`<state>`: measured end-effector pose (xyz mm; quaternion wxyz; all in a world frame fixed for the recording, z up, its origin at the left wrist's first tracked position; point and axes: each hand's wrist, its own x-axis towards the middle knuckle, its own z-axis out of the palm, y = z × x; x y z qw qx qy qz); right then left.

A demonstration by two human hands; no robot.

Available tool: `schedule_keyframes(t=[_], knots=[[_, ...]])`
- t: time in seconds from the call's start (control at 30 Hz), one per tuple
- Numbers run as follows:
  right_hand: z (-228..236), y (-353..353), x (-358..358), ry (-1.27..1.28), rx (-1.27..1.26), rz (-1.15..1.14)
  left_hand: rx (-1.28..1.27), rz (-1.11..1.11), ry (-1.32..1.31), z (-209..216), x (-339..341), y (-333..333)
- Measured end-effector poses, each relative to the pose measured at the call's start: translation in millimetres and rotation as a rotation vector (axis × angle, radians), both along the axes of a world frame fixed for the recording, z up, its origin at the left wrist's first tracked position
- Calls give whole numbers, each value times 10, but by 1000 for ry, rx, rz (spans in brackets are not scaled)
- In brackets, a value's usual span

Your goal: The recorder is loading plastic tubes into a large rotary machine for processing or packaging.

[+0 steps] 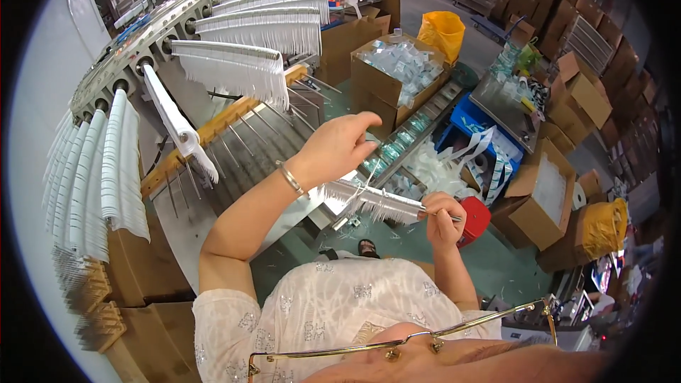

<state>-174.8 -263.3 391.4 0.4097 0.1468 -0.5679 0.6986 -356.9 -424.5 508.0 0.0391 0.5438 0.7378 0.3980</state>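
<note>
My right hand point(445, 220) is closed around the end of a thin metal rod point(457, 218) in front of my chest. Along this rod hangs a row of white fringed strands point(376, 202), and a loose white strand sticks up from it. Above and left of the rod, my left hand point(339, 143) is raised, with a bracelet on the wrist. Its thumb and forefinger are curved and apart, with nothing visible between them. Beyond that hand, a wooden bar point(213, 128) carries several bare metal rods point(245, 135).
At left, a large rack point(135, 50) bears rods hung with white fringed strands point(259, 28). A carton point(372, 89) of small clear packets stands ahead, near a yellow bag point(441, 34). Farther right are a blue bin point(461, 117), a red round object point(474, 221) and an open carton point(521, 206).
</note>
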Motion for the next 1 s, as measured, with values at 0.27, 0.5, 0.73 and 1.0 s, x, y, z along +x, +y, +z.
schedule_keyframes(t=[0.27, 0.5, 0.73, 1.0], knots=[[30, -117, 69, -11, -13, 4, 7, -356, 207, -41, 212, -130], [55, -112, 52, 27, -33, -11, 210, -176, 205, 14, 174, -340], [65, -87, 34, 33, -66, -8, 225, -172, 127, -32, 135, -434], [67, -39, 62, 25, -77, 1, -58, -186, 262, -28, 152, -402]])
